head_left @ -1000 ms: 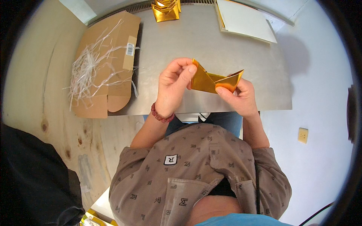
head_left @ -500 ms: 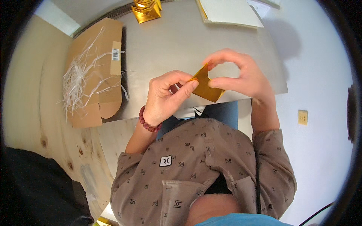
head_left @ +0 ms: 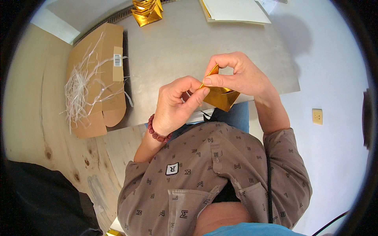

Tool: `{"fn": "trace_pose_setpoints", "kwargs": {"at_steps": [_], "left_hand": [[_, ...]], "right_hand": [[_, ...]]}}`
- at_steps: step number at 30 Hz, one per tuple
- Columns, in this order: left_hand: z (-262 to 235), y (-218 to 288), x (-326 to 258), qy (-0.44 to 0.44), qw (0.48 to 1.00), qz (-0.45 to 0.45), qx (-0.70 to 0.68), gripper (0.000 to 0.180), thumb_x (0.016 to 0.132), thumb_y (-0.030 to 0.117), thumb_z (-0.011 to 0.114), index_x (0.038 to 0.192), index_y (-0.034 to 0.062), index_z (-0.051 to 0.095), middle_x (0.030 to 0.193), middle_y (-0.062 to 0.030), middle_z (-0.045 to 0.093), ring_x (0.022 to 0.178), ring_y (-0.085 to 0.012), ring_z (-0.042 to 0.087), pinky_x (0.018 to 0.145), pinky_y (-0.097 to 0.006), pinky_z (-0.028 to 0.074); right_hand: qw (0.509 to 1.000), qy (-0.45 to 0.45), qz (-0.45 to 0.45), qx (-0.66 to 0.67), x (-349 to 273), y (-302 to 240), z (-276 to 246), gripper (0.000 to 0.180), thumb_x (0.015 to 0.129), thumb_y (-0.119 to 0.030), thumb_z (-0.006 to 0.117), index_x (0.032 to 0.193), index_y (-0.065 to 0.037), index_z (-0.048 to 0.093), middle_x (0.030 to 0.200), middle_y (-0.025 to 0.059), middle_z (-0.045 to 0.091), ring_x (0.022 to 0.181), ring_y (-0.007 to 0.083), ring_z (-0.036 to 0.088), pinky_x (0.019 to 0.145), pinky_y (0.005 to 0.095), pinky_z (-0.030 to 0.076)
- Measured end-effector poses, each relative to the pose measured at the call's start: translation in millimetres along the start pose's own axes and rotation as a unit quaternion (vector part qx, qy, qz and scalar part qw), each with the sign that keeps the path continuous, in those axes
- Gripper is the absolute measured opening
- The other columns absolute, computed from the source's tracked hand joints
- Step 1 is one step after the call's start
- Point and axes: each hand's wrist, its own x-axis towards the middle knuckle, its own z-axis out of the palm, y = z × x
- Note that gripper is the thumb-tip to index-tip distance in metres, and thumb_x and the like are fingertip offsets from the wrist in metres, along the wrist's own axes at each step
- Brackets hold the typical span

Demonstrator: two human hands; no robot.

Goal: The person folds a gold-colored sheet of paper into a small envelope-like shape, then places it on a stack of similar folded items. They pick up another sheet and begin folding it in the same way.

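Note:
A piece of shiny gold foil paper [head_left: 220,99], folded into a pointed shape, is held between my two hands above the table's near edge. My left hand [head_left: 178,100], with a dark red bead bracelet at its wrist, pinches the paper's left corner between thumb and forefinger. From the right, my right hand [head_left: 238,74] grips an upright flap near its lower end with the thumb, close to the left fingertips. Part of the flap is hidden by the right fingers. More folded gold paper pieces [head_left: 147,13] stand nested in a row at the table's far side.
A grey table [head_left: 169,51] spans the middle. On its left lies a brown cardboard box [head_left: 112,88] with white shredded strips [head_left: 80,88] on top. White paper sheets [head_left: 236,11] are stacked at the far right. A socket [head_left: 317,116] sits on the right-hand wall.
My right hand has moved left and closed its thumb and fingers onto the gold paper's flap. The paper's body is opened a little more toward the right. My left hand keeps its pinch.

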Motion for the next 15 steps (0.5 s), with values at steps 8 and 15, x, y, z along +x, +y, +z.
{"fn": "trace_pose_setpoints", "kwargs": {"at_steps": [8,15], "left_hand": [[-2.6,-2.9,-3.2,-0.016,0.998,-0.033,-0.057,0.008,0.1,0.007,0.071,0.093,0.0032,0.068,0.075,0.0032,0.066,0.066,-0.0019,0.061,0.059,-0.019,0.046],[-0.9,-3.9,-1.3,-0.005,0.998,-0.038,-0.055,0.01,0.1,0.009,0.071,0.093,0.0029,0.068,0.075,0.0036,0.065,0.067,-0.0019,0.061,0.06,-0.018,0.046]], "right_hand": [[0.999,0.031,-0.029,-0.006,3.9,5.4,-4.0,0.019,0.091,-0.022,0.08,0.087,-0.005,0.074,0.078,-0.0018,0.069,0.078,0.0061,0.06,0.074,0.027,0.049],[0.998,0.049,-0.037,0.023,7.2,19.4,-5.0,0.019,0.093,-0.022,0.078,0.086,-0.005,0.073,0.079,-0.0022,0.069,0.079,0.0058,0.06,0.074,0.027,0.049]]}}
